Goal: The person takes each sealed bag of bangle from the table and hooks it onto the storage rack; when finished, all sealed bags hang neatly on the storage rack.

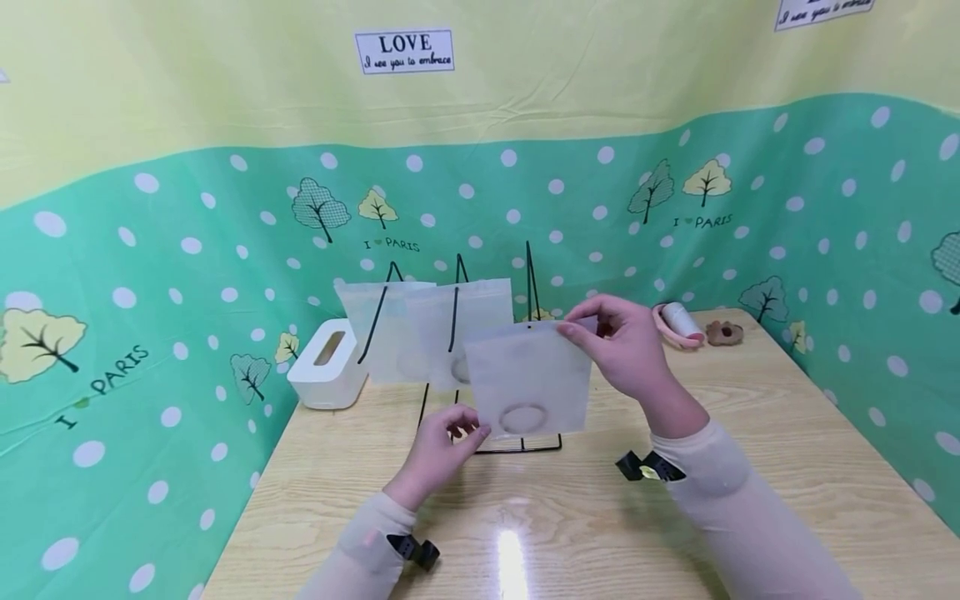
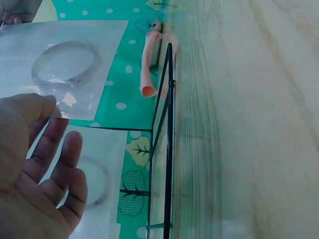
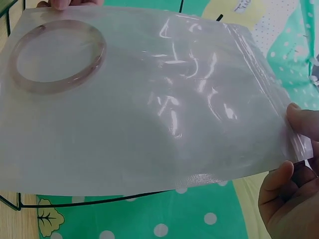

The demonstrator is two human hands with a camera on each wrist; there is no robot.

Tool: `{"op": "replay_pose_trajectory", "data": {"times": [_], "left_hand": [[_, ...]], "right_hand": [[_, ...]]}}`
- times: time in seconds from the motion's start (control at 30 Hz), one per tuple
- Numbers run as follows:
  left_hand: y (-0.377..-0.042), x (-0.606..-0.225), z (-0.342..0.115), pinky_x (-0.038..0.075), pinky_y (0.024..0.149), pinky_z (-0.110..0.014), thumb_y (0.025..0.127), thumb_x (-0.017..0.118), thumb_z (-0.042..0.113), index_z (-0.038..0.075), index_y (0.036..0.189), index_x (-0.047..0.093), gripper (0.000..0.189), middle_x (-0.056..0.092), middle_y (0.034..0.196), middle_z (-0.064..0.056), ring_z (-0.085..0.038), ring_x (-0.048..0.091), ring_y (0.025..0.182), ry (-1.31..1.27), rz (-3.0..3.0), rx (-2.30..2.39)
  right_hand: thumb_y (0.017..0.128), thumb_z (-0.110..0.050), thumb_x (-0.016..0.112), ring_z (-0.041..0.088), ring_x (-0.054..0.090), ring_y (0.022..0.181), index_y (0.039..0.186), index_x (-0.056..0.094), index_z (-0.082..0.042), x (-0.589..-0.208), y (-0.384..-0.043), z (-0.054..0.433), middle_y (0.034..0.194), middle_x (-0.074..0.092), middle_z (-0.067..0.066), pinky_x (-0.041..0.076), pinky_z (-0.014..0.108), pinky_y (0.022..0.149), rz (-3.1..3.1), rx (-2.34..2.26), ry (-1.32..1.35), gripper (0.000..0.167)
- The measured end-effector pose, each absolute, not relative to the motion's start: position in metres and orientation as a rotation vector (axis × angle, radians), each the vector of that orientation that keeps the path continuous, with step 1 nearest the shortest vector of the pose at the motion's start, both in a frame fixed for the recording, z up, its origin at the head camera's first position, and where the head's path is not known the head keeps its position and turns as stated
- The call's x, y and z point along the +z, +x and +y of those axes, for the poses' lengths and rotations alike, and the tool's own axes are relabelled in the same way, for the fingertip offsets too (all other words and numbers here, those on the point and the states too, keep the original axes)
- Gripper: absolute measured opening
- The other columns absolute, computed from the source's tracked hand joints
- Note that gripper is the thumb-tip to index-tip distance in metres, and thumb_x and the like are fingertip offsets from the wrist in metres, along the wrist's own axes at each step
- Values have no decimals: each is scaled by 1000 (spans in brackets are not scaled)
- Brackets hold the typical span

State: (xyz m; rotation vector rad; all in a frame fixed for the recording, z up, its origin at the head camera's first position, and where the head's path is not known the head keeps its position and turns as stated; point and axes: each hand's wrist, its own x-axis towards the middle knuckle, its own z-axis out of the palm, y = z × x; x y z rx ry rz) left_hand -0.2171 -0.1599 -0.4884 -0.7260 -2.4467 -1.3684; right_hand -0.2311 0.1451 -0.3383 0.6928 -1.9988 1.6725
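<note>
A clear plastic zip bag with a bangle inside hangs between both hands in the head view. My right hand pinches its top right corner near the seal. At the lower left corner, my left hand pinches the bag's edge between thumb and finger. In the right wrist view the bangle looks pale and translucent, lying at the bag's bottom. Behind it stands a black wire rack, where two more zip bags hang. One of those also shows a ring shape in the left wrist view.
Left of the rack is a white tissue box. At the back right lie a pink curved item with a pale cylinder and a small brown scrunchie-like thing. A patterned cloth walls in the wooden table.
</note>
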Motion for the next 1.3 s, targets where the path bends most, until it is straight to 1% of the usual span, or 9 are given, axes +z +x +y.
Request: {"op": "replay_pose_trajectory", "data": {"times": [0.13, 0.27, 0.5, 0.63, 0.73, 0.83, 0.93, 1.13, 1.3], "left_hand": [[-220, -486, -158, 55, 71, -37, 94, 80, 14, 18, 92, 73, 9, 68, 85, 11, -10, 63, 77, -690, -2438, -1379], [-225, -484, -156, 54, 72, -35, 95, 79, 15, 14, 94, 75, 5, 68, 86, 10, -12, 63, 78, -659, -2464, -1396], [-236, -485, -156, 53, 70, -31, 96, 79, 15, 12, 95, 75, 4, 69, 90, 6, -14, 62, 77, -625, -2422, -1413], [-244, -484, -156, 53, 67, -30, 97, 77, 18, 10, 97, 75, 8, 69, 92, 5, -15, 62, 75, -607, -2391, -1425], [-249, -483, -156, 53, 67, -29, 98, 77, 17, 10, 98, 74, 7, 70, 94, 4, -15, 63, 76, -578, -2390, -1424], [-254, -482, -154, 53, 68, -28, 97, 77, 16, 10, 100, 74, 8, 70, 96, 3, -15, 63, 77, -536, -2398, -1439], [-259, -479, -152, 53, 69, -28, 98, 77, 20, 8, 100, 74, 12, 70, 97, 3, -15, 64, 78, -500, -2403, -1446], [-268, -475, -149, 52, 67, -29, 99, 75, 23, 10, 101, 74, 13, 71, 96, 3, -16, 63, 75, -447, -2395, -1440], [-275, -473, -144, 54, 67, -32, 100, 75, 23, 13, 103, 75, 11, 72, 98, 3, -16, 65, 78, -381, -2372, -1448]], "right_hand": [[91, -3, 81, 19, 52, 64, 96, 77, -4, -338, -234, 143, 81, 65, 8, 44, 27, 56, -2010, 1655, 683, 7], [91, -3, 82, 19, 52, 63, 96, 77, -4, -338, -237, 143, 80, 66, 9, 43, 27, 55, -2017, 1634, 667, 7], [93, -13, 82, 19, 54, 63, 96, 77, -8, -339, -245, 143, 79, 67, 5, 46, 29, 56, -2038, 1629, 662, 7], [93, -14, 82, 19, 55, 64, 96, 77, -8, -340, -250, 142, 82, 68, 8, 47, 28, 57, -2036, 1622, 658, 8], [93, -15, 82, 21, 54, 64, 97, 77, -8, -341, -255, 142, 84, 68, 10, 47, 29, 56, -2039, 1617, 637, 9], [94, -20, 83, 25, 53, 64, 96, 78, -10, -344, -261, 142, 85, 67, 9, 46, 30, 55, -2063, 1603, 594, 12], [94, -25, 82, 26, 51, 64, 97, 78, -12, -344, -267, 142, 87, 67, 8, 45, 31, 55, -2085, 1590, 554, 14], [95, -27, 81, 26, 52, 67, 98, 78, -10, -345, -280, 141, 90, 68, 8, 45, 30, 56, -2079, 1585, 534, 18], [94, -33, 82, 28, 50, 67, 98, 78, -13, -346, -292, 141, 90, 68, 4, 43, 30, 55, -2071, 1584, 511, 21]]}}
